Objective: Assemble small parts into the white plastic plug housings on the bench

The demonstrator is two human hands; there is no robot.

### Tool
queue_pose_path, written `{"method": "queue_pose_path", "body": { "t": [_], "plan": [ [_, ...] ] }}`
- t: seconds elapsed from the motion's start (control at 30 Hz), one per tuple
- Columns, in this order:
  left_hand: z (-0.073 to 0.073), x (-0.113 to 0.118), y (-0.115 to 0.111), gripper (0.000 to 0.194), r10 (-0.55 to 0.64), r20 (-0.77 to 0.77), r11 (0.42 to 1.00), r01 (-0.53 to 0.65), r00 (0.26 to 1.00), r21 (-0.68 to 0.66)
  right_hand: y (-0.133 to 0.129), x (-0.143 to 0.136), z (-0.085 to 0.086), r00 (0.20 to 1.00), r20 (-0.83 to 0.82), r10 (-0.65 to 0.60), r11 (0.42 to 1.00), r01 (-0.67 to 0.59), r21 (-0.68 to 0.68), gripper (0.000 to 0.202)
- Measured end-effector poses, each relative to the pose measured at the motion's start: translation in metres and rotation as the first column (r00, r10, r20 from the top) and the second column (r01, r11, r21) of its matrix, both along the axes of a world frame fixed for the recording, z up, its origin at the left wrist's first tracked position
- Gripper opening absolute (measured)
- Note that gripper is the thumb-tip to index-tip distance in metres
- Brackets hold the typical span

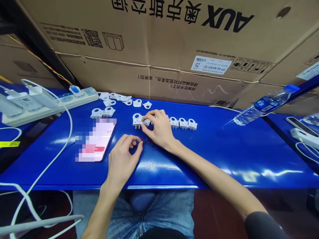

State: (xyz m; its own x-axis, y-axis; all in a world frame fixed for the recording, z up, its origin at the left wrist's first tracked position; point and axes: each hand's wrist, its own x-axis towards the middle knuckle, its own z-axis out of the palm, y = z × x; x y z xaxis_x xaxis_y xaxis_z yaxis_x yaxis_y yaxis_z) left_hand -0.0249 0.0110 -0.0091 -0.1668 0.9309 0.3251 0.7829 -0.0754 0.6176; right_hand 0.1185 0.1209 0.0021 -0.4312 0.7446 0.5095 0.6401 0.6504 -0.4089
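Observation:
My left hand (pixel 124 156) is closed in a pinch just above the blue tabletop, with thumb and forefinger on a thin wired piece with a red bit (pixel 142 139). More tiny red and dark wire bits (pixel 149 142) lie right beside those fingertips. Above and to the right, my right hand (pixel 160 128) pinches a white plug piece (pixel 146 121) between thumb and forefinger, partly hidden by the fingers. A white plug with a round hole and metal pins (pixel 137 120) stands immediately left of it. Several similar plugs (pixel 183 123) stand in a row to the right of the hand.
White ring-shaped covers (pixel 137 103) lie at the back, and two plugs (pixel 96 113) stand near a phone (pixel 99 141). A power strip (pixel 62 103) with chargers is at left, a tilted water bottle (pixel 264 105) at right. A large carton (pixel 159 59) walls the back.

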Motion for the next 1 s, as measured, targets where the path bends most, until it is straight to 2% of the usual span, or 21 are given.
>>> {"method": "queue_pose_path", "body": {
  "t": [0.17,0.3,0.4,0.53,0.6,0.73,0.8,0.87,1.0],
  "plan": [
    [0.000,-0.001,-0.001,0.012,-0.034,-0.045,0.999,0.033,0.998,-0.030,0.010,-0.031,-0.002,0.994,0.110,-0.023,0.998,0.028,-0.048,0.011],
    [0.001,-0.001,-0.003,0.013,-0.041,-0.064,0.999,0.040,0.997,-0.026,0.011,-0.033,-0.001,0.986,0.155,-0.063,0.991,0.080,-0.104,0.011],
    [0.003,0.001,-0.005,0.015,-0.019,-0.078,1.000,0.018,0.997,-0.009,-0.004,-0.013,0.009,0.987,0.138,-0.083,0.990,0.098,-0.101,0.020],
    [0.003,0.003,-0.008,0.028,0.051,-0.164,0.999,-0.052,0.985,-0.003,-0.051,0.036,0.019,0.988,0.130,-0.088,0.972,0.114,-0.208,0.028],
    [0.002,0.003,-0.009,0.032,0.035,-0.206,0.999,-0.042,0.978,-0.027,-0.080,0.062,0.014,0.984,0.116,-0.134,0.943,0.163,-0.290,0.028],
    [-0.001,0.007,-0.006,0.031,-0.013,-0.205,0.999,0.004,0.979,-0.045,-0.125,0.098,-0.013,0.929,0.049,-0.367,0.874,0.362,-0.322,0.032],
    [-0.001,0.014,-0.002,0.031,-0.028,-0.180,0.999,0.020,0.983,-0.049,-0.135,0.103,-0.023,0.902,0.037,-0.430,0.858,0.421,-0.293,0.033],
    [-0.001,0.024,0.004,0.032,-0.047,-0.162,0.998,0.039,0.986,-0.054,-0.138,0.100,-0.026,0.893,0.063,-0.446,0.856,0.446,-0.262,0.035],
    [-0.002,0.041,0.015,0.032,-0.104,-0.125,0.994,0.100,0.987,-0.039,-0.133,0.082,-0.018,0.894,0.124,-0.430,0.861,0.448,-0.242,0.040]
  ]
}}
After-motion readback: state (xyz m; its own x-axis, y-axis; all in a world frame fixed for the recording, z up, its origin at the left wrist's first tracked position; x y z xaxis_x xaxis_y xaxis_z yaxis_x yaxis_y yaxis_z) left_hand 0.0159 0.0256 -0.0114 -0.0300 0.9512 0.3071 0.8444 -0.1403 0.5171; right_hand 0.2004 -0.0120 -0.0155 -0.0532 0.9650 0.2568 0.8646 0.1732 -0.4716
